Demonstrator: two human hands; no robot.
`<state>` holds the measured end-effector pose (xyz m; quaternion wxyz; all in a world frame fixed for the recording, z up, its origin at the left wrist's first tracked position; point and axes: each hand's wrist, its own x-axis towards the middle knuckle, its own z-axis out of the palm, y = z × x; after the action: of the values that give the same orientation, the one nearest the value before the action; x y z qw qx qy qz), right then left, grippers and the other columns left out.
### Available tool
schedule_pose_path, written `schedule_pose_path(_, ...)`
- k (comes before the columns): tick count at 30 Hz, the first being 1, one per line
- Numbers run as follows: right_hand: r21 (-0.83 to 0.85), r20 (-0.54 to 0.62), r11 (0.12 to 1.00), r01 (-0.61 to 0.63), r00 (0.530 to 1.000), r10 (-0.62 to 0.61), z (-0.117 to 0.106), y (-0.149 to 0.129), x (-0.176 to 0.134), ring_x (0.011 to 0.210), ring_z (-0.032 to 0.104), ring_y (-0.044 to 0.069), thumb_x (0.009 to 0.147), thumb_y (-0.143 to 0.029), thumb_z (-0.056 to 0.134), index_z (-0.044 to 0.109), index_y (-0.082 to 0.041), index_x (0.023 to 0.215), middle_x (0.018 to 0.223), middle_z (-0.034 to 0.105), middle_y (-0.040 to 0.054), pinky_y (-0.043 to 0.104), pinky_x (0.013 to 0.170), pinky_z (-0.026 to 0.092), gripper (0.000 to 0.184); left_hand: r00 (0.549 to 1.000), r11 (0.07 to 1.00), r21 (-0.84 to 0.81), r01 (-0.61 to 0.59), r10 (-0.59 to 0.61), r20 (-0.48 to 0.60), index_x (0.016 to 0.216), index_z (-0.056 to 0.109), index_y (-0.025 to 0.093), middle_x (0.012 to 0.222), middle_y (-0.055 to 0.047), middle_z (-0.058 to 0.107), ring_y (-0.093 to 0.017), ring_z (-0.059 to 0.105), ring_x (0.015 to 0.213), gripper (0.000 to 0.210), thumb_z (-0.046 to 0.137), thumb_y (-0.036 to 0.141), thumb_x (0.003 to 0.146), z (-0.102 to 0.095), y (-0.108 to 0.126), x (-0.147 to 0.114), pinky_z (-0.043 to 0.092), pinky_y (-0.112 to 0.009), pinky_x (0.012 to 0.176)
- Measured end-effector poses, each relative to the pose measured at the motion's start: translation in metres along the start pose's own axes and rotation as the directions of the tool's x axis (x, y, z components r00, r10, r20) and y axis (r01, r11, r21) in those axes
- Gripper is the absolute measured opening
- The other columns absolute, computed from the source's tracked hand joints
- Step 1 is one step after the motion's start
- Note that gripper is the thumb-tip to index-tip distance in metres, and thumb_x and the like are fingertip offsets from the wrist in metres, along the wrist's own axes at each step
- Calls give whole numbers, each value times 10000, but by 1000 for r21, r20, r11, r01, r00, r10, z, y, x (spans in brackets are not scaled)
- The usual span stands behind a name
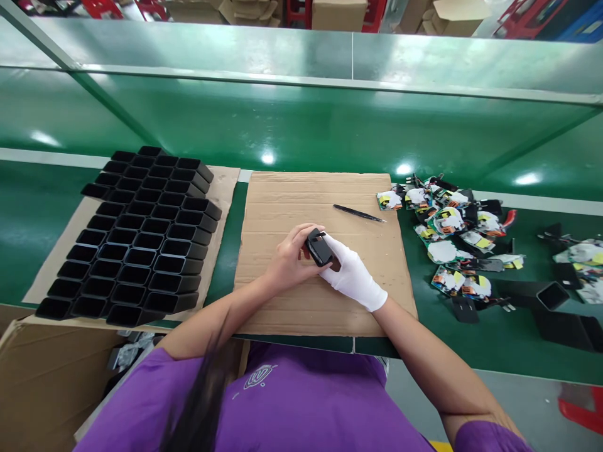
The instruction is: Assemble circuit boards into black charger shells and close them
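Note:
Over the cardboard sheet [292, 314], both hands come together on a small black plastic housing [320, 248]. My bare left hand [294, 257] grips it from the left, fingers curled around its side. My right hand [348, 273], in a white glove, closes on it from the right; its fingertips are partly hidden behind the part. A slot or opening shows along the housing's upper edge, but its inside is too dark to make out. Beyond the hands lies a pair of black tweezers [358, 213], flat on the cardboard.
Rows of open black cases [141, 257] stand on cardboard at left. To the right lie piled circuit boards [447, 220] with wires and two long black cases [532, 294]. A green partition [306, 125] rises behind the bench. An open carton [56, 370] sits below left.

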<state>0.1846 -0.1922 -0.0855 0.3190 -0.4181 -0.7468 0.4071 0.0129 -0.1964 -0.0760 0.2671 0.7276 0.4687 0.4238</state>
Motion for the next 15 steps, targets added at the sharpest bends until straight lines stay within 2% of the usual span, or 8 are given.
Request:
schedule_pose_path(4, -10, 1, 1000, 13, 1000, -13, 0, 0, 1, 933, 700, 251, 829, -214, 556, 469, -238, 1427, 1151, 706, 90, 396, 832, 578, 604, 999, 997, 61, 40, -41, 12, 1227, 559, 219, 1240, -98, 624, -162, 637, 905, 528, 747, 385, 761, 0, 0, -1, 505, -217, 600)
schedule_pose_path(15, 5, -13, 999, 45, 999, -45, -1, -5, 1, 889, 714, 231, 827, -187, 545, 505, -234, 1377, 1113, 725, 66, 375, 803, 589, 553, 999, 991, 126, 44, -46, 12, 1232, 584, 230, 1214, -76, 623, -143, 622, 826, 536, 761, 390, 752, -1, 3, -2, 502, -211, 600)
